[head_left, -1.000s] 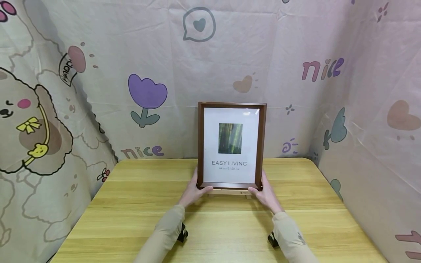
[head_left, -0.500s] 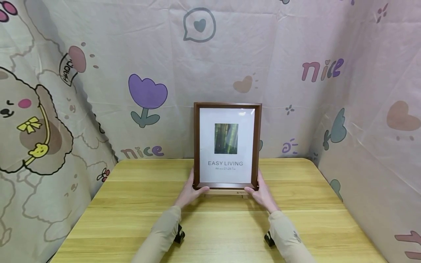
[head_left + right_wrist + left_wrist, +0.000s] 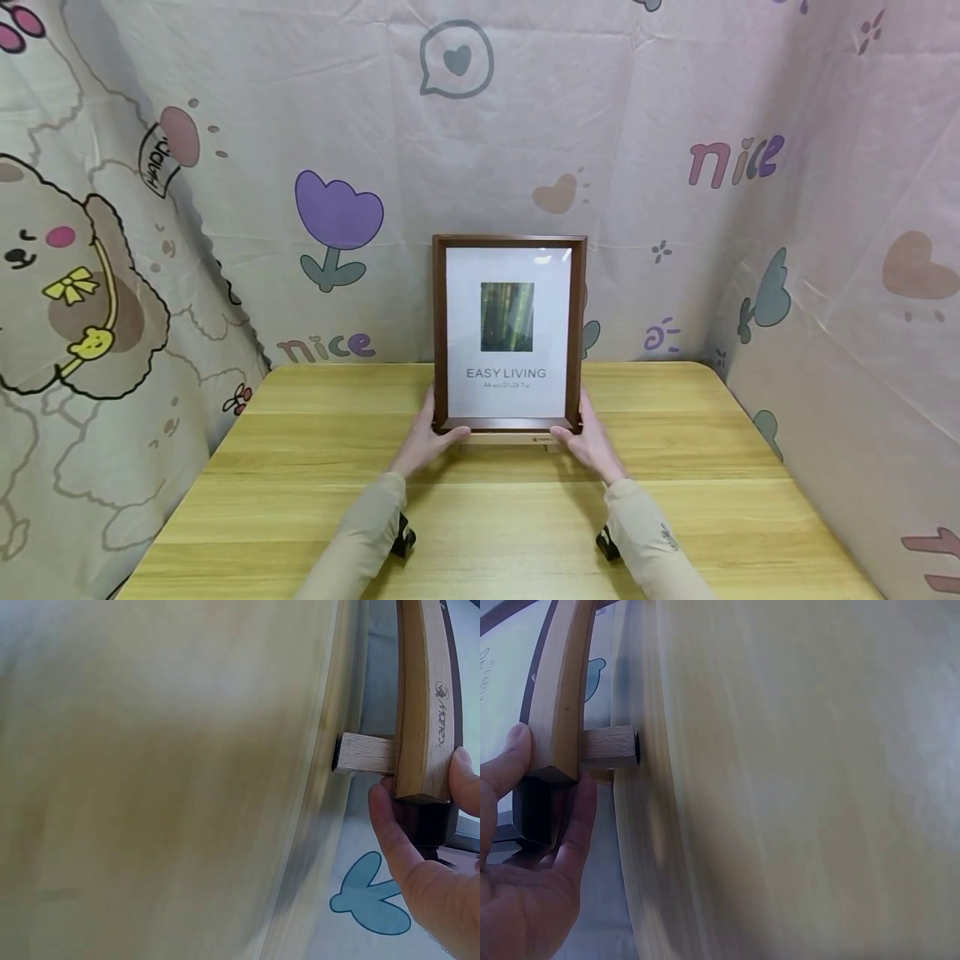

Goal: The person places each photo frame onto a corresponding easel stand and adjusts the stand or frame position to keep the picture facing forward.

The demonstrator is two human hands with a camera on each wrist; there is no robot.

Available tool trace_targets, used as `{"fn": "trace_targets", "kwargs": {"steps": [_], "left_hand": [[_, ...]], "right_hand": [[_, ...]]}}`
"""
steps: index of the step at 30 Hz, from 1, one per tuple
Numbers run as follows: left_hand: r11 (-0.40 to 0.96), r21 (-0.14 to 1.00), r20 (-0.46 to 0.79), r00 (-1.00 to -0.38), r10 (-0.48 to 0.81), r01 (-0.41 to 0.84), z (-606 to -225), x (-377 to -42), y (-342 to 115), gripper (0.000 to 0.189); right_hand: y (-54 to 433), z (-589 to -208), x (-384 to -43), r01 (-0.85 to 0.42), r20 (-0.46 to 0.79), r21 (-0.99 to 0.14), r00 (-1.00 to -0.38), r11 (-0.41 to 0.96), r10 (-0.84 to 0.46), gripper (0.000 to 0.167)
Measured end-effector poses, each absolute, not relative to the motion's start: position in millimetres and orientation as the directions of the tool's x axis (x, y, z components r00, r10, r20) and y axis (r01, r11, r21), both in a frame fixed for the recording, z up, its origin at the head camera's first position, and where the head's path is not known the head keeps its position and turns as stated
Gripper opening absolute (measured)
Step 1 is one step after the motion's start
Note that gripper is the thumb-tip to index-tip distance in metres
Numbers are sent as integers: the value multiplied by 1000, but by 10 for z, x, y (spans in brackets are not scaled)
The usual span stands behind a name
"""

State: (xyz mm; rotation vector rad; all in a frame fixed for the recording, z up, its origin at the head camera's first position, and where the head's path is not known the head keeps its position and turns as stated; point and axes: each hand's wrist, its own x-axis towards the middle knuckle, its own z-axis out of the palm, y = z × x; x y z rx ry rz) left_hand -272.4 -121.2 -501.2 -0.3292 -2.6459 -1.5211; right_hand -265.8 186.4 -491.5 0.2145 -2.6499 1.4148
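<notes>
A brown picture frame stands upright in the head view, with a white insert reading "EASY LIVING" under a small forest picture. Its lower edge rests on a light wooden easel, whose crossbar and short leg show in the left wrist view. My left hand grips the lower left corner, thumb in front and fingers behind. At the lower right corner, my right hand grips the same way. In the right wrist view, the printed crossbar end lies against the frame's corner.
The wooden table extends around the easel on all sides. A cloth backdrop printed with cartoons hangs close behind the table and along both sides. Black wrist cameras are strapped under the beige sleeves.
Both hands have moved a little to the left, and the frame and easel have shifted left with them. More of the backdrop shows to the right of the frame.
</notes>
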Motion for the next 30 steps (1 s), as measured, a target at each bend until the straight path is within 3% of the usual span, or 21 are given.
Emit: {"fn": "trace_targets", "kwargs": {"steps": [30], "left_hand": [[484, 854, 153, -980, 123, 194, -4988, -2682, -1356, 114]], "right_hand": [[1703, -4914, -2681, -168, 158, -831, -985, 530, -66, 99]]}}
